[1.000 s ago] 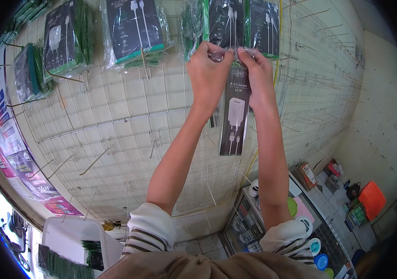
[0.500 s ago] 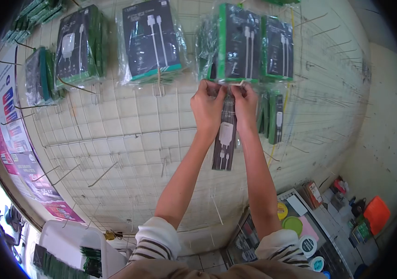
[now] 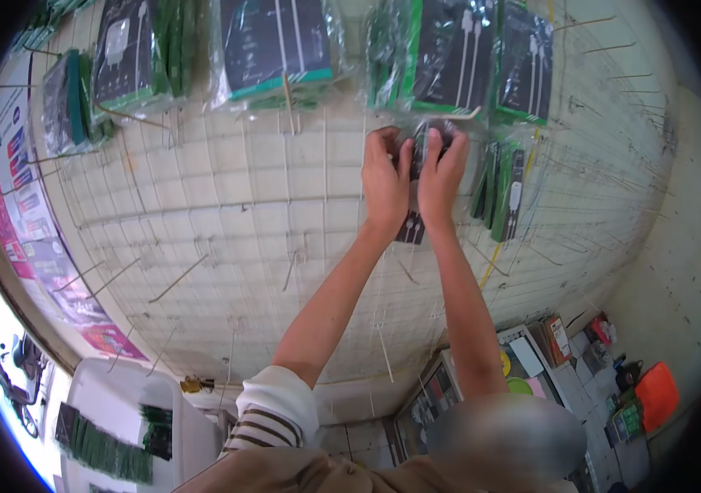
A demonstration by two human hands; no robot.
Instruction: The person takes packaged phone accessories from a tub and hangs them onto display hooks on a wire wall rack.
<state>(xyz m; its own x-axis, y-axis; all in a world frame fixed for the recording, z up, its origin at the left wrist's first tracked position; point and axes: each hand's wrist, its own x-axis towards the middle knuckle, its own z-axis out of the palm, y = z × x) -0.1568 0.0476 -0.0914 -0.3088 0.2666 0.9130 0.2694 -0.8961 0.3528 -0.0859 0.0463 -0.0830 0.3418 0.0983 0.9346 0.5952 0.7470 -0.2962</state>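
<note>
**Slim pack in both hands, close under the hanging packs**

Nearest: a grey blur (image 3: 506, 440) hides the right sleeve. The left hand (image 3: 386, 189) and right hand (image 3: 438, 185) flank a slim dark pack (image 3: 411, 228), fingers curled at its upper part, thumbs close together over the front. Exact pinch cannot be told (fingers cover the top). Whether a hook runs through it: cannot tell.

Lower left: white tub (image 3: 124, 382) holding dark green packs (image 3: 104, 448), so stock is not all up, as I judge it.

On the wire grid (image 3: 243, 207): slim packs (image 3: 517, 197) hang just beside the right hand; larger cable packs (image 3: 455, 62) hang directly above both hands, a hook tip (image 3: 474, 113) jutting near the fingers (likely snag for the plastic). More boxed packs (image 3: 275, 45) hang further left; long hooks (image 3: 179, 278) stick out below.

Lower right: display case (image 3: 441, 378), green lid (image 3: 519, 386), then an orange item (image 3: 657, 396). Outside at far left: motorbike (image 3: 20, 366).
</note>
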